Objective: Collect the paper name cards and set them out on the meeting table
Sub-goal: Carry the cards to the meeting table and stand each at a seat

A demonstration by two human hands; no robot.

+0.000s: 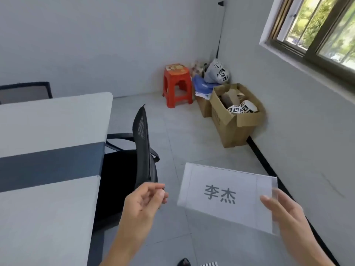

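Right hand (288,214) pinches the name card (221,194), fingers hidden behind it; left hand (146,200) loosely curled, empty.

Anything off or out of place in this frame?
Nothing damaged or spilled. The right hand holds the name card by its right edge, tilted. Only mess: open cardboard box and bags piled in the corner by the red stool.

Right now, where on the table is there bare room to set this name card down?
Both pale stretches of the table look bare: one this side of the dark band, one beyond it. The black chair crowds the table's right edge. The far corner, with red stool and cardboard boxes, is cluttered.
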